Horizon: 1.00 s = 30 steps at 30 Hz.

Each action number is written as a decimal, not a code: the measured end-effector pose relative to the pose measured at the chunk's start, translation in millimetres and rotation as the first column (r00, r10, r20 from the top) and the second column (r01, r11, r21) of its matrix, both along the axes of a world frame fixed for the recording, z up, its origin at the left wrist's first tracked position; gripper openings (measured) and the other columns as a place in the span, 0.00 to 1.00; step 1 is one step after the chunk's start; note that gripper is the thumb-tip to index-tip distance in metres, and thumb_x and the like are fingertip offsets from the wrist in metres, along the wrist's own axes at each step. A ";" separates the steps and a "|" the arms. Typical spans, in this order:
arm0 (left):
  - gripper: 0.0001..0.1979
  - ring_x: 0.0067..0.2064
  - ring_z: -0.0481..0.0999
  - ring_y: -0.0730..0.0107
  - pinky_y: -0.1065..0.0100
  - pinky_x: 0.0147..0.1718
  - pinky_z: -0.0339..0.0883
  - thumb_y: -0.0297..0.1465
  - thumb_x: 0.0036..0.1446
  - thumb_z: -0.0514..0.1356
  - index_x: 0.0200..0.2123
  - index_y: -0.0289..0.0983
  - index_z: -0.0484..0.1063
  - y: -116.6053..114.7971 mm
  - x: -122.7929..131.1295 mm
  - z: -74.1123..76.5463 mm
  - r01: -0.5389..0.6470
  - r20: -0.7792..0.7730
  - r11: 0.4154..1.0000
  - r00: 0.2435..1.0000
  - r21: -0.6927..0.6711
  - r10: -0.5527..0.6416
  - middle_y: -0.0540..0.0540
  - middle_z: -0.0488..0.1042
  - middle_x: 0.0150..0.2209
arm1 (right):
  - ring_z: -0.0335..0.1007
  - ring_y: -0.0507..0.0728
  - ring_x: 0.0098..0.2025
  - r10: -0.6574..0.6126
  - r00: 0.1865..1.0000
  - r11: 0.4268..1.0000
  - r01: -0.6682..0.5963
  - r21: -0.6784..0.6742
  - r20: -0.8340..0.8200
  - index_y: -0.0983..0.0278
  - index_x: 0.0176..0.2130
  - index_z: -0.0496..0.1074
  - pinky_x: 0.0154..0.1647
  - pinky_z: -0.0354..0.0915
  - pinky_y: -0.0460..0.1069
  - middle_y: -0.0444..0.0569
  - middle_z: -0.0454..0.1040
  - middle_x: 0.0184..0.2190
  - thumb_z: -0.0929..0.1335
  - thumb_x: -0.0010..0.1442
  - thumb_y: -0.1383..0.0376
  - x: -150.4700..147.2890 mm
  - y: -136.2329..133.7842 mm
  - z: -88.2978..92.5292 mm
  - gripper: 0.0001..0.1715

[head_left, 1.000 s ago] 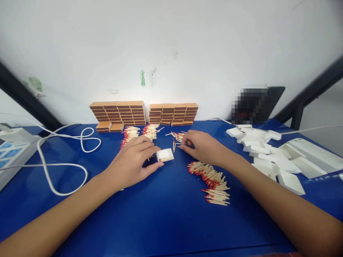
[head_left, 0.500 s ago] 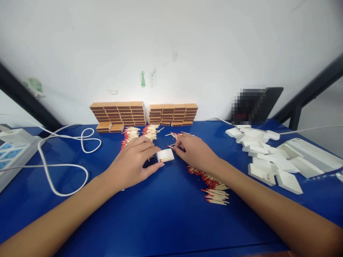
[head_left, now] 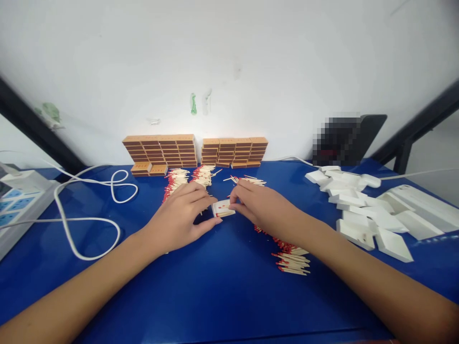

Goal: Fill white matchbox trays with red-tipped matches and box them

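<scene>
A small white matchbox tray (head_left: 222,209) lies on the blue table (head_left: 222,291) with a few red-tipped matches inside. My left hand (head_left: 181,217) pinches its left end between thumb and fingers. My right hand (head_left: 258,205) is closed at the tray's right edge, fingertips over it, seemingly holding matches. A pile of red-tipped matches (head_left: 290,255) lies under and beside my right wrist. More matches (head_left: 190,177) lie behind my hands.
Stacks of brown matchboxes (head_left: 195,151) line the wall. White empty trays and sleeves (head_left: 362,210) are heaped at the right. A white cable (head_left: 89,210) loops at the left beside a power strip (head_left: 14,200). A black object stands at the back right.
My right hand moved left from the loose matches behind to the tray's right edge. More matches now show in the tray. My left hand stayed on the tray.
</scene>
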<state>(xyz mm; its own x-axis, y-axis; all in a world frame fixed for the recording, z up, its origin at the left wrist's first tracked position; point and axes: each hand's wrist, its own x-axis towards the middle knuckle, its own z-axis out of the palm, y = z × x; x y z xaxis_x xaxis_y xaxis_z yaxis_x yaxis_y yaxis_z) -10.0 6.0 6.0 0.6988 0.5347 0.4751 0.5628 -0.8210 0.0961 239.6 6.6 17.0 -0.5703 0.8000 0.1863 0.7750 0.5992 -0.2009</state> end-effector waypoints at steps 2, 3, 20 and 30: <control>0.14 0.50 0.77 0.54 0.52 0.52 0.75 0.38 0.69 0.65 0.50 0.35 0.79 -0.7 0.5 0.6 0.015 0.005 1.000 1.000 0.012 -0.016 0.41 0.81 0.43 | 0.73 0.57 0.38 -0.004 0.997 1.000 0.003 0.011 0.072 0.64 0.42 0.73 0.35 0.60 0.50 0.53 0.77 0.44 0.68 0.74 0.66 -5.2 -1.1 -3.3 0.05; 0.14 0.50 0.77 0.54 0.52 0.52 0.75 0.38 0.69 0.65 0.50 0.34 0.79 -1.1 0.6 0.8 0.023 0.009 1.000 1.000 0.018 -0.023 0.40 0.81 0.43 | 0.73 0.57 0.38 -0.001 0.996 1.000 0.000 0.012 0.091 0.65 0.42 0.73 0.34 0.60 0.50 0.53 0.77 0.44 0.68 0.74 0.66 -7.0 -1.2 -4.5 0.05; 0.13 0.50 0.77 0.55 0.53 0.53 0.75 0.38 0.69 0.66 0.50 0.35 0.79 0.0 0.2 0.2 0.039 0.013 0.999 0.999 0.021 -0.039 0.41 0.81 0.43 | 0.69 0.55 0.37 0.092 0.950 0.995 -0.096 0.002 -0.297 0.62 0.42 0.74 0.38 0.62 0.49 0.47 0.75 0.38 0.68 0.73 0.67 0.4 5.3 -10.0 0.05; 0.15 0.51 0.77 0.54 0.52 0.53 0.74 0.38 0.68 0.66 0.52 0.35 0.80 0.3 -0.7 -1.3 0.010 0.004 1.000 1.000 -0.012 -0.010 0.40 0.81 0.43 | 0.68 0.56 0.33 -0.155 0.983 0.972 0.133 -0.195 -0.102 0.61 0.33 0.76 0.34 0.58 0.51 0.48 0.76 0.31 0.73 0.66 0.61 45.4 41.6 -1.1 0.09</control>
<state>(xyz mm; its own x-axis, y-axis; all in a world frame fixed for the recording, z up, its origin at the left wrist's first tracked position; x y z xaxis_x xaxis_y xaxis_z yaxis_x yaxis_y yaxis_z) -10.7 6.2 4.7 0.7023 0.5337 0.4711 0.5543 -0.8252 0.1085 284.9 48.1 15.9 -0.4301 0.8989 0.0839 0.8152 0.4266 -0.3918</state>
